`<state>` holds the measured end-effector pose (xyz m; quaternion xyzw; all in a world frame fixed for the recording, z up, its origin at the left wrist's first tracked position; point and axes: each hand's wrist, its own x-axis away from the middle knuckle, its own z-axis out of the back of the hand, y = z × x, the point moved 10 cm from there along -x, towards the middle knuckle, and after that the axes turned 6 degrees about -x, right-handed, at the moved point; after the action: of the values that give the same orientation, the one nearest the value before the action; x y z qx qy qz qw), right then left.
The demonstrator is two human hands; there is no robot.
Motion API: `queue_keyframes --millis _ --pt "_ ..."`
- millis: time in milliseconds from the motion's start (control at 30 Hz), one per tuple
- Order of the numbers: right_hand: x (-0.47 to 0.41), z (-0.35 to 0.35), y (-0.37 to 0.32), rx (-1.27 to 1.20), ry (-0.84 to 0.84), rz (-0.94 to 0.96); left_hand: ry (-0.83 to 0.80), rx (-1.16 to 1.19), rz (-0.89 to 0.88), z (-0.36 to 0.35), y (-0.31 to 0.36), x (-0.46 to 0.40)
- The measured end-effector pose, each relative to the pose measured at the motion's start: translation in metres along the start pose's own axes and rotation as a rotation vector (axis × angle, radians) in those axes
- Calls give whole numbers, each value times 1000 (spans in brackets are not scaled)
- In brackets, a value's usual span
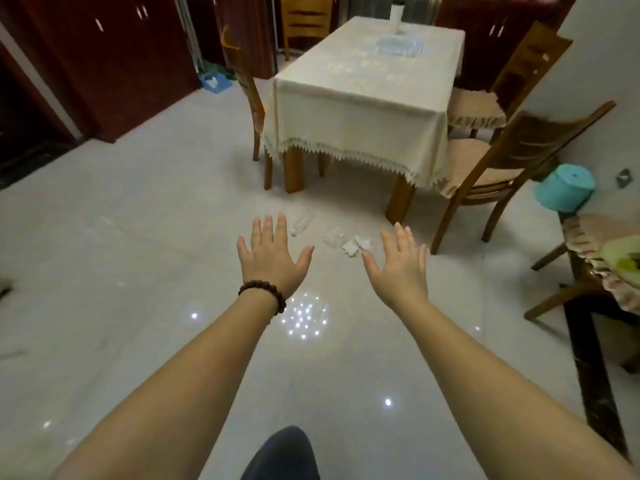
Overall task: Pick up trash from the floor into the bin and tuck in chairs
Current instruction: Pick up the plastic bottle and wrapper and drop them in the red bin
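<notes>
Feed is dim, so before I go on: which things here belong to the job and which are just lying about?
For the job:
plastic bottle
clear crumpled wrapper
crumpled white paper
turquoise bin
pulled-out chair, second chair

Just lying about:
table with its cloth
blue box by the cabinets
white bottle on the table

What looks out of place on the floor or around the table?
A clear plastic bottle and crumpled white paper scraps litter the pale tiled floor near the cloth-covered table. The brown wooden chair on the right stands pulled out and angled.
</notes>
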<state>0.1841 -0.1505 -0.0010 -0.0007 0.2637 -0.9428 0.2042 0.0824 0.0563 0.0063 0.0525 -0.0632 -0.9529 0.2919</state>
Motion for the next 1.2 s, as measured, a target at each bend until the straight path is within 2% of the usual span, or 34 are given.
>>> queue_keyframes --millis 167,333,800,1200 --pt "-22 -29 15 18 -48 -25 -67 -12 31 -39 -3 -20" --pt "-78 -65 25 27 -72 -47 -98 -22 47 -74 -12 -76" --pt "-337 -185 16 3 -121 -197 -264 -40 -18 -154 -51 -364" --pt "-491 -250 60 -3 -166 -280 -416 -64 -57 -235 -33 -522"
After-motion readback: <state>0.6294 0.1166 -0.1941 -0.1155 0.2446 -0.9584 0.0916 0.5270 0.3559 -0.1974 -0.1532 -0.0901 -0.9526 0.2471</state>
